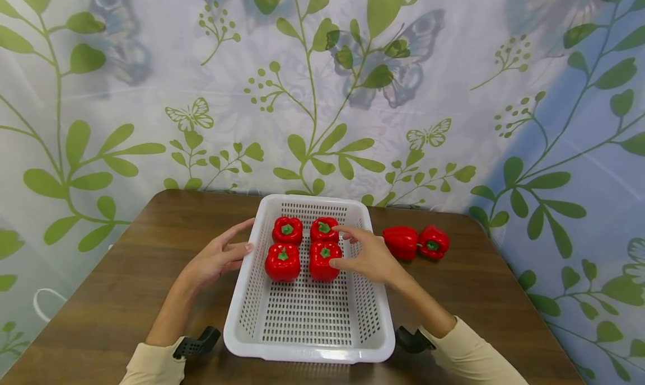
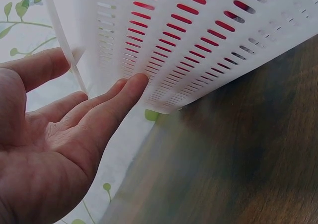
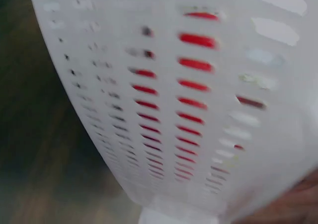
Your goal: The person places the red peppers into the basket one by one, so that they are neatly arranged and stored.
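Note:
A white perforated plastic basket [image 1: 307, 352] holds several red bell peppers with green stems, arranged in two rows toward its far end. My left hand [image 1: 214, 260] is at the basket's left side; in the left wrist view its fingers [image 2: 117, 102] reach out nearly straight along the slotted outer wall [image 2: 164, 42]. Over the right rim, my right hand [image 1: 374, 258] reaches inside with thumb and forefinger spread. Its thumb tip is right at the front right bell pepper [image 1: 322, 253], its forefinger by the back right bell pepper [image 1: 322, 231]. The right wrist view mostly shows the basket's outer wall [image 3: 164, 55].
Two more red bell peppers, one lying on its side [image 1: 400, 242] and one beside it [image 1: 433, 242], are on the brown wooden table [image 1: 484, 306] right of the basket. A patterned cloth backdrop [image 1: 227, 94] hangs behind the table's far edge.

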The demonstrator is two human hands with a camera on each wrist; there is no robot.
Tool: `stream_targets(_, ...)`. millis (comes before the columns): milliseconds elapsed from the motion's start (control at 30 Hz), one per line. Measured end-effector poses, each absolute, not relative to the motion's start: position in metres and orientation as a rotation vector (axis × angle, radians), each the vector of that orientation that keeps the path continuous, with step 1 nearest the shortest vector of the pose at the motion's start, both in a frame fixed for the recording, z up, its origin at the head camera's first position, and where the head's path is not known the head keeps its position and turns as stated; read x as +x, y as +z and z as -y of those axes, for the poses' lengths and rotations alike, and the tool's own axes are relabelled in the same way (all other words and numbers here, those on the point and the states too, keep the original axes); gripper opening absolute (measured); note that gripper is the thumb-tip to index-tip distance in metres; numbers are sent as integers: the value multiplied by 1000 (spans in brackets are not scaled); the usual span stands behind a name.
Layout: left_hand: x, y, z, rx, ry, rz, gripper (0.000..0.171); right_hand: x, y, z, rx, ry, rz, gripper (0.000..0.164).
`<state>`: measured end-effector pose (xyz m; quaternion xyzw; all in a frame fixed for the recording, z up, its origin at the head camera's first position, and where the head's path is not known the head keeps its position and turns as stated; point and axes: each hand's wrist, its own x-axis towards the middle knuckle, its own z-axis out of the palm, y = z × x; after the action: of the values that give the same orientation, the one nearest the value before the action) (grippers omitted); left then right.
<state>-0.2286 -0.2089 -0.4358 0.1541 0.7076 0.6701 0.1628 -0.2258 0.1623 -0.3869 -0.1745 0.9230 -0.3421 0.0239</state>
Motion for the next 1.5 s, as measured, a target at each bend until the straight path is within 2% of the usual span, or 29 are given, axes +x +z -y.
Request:
stream_targets(433,-228,-435,208,439,1910,-2025,69,-228,-365,-201,-433,-1145,-2872,72)
stream_targets(833,-228,-436,208,452,1909,-2033,69,-236,-356,-260,-330,-1097,-2948,70)
stream_targets(1200,-228,-436,208,452,1922,-2011,69,-244,-358,-303,-204,-999,-2997,71)
stream_targets(1500,-227,-434,208,460,1916,-2009,69,-251,-366,-325,-140,-928,-3066,65)
